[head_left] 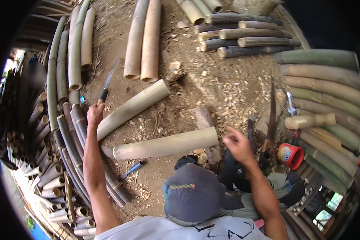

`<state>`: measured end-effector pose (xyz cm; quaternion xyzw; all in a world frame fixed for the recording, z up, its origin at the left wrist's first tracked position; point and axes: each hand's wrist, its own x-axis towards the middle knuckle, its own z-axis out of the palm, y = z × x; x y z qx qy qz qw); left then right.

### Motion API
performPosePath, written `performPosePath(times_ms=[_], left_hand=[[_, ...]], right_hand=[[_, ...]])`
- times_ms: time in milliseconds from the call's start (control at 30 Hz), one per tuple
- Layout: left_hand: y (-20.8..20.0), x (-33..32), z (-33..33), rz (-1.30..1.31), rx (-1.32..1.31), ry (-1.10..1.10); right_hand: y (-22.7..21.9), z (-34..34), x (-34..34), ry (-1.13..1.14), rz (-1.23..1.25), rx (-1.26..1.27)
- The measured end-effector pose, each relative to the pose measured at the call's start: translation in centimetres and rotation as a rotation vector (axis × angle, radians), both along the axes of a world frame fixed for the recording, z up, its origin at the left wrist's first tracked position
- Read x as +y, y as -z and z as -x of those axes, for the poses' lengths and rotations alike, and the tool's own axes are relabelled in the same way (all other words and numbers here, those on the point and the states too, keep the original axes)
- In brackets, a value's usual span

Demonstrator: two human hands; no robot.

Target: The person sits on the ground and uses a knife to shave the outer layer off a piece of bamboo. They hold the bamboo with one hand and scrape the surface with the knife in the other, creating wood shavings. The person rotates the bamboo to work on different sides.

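My left hand is closed round the black handle of a long-bladed knife, whose blade points away from me. It is beside a pale bamboo tube that lies slanted on the ground. Nearer to me, a second bamboo tube lies crosswise, its right end over a short wooden block. Just past that end hovers my right hand, fingers partly spread and nothing seen in them. A blue-handled tool lies on the dirt below the near tube.
Long bamboo poles line the left, and two stand-alone tubes lie ahead. Cut bamboo is stacked at right. A handsaw, a wooden mallet and a red tub are right. A dark cap blocks the lower middle.
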<state>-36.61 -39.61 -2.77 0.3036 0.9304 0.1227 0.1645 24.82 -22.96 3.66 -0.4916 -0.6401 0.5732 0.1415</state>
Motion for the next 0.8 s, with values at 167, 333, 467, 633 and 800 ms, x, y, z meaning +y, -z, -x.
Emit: performPosePath(times_ms=[167,333,467,633,800], left_hand=[[-7.9,1.3,-17.2,-0.463,-0.651,-0.175],[-10.3,0.6,-33.8,-0.542,-0.853,0.248],[-9.2,4.1,-34.1,-0.302,-0.877,0.766],[-3.1,5.8,-32.4,0.103,-0.419,1.013],[-0.9,7.6,-32.2,0.404,-0.517,0.931]], right_hand=[[-2.7,11.5,-1.9,-0.037,0.344,0.314],[-6.5,15.2,-4.3,-0.158,0.203,0.463],[-6.5,6.8,-2.8,0.338,0.111,0.225],[-5.6,-3.0,-1.3,0.257,-0.148,-0.143],[-5.3,-5.1,-3.4,0.083,-0.354,-0.28]])
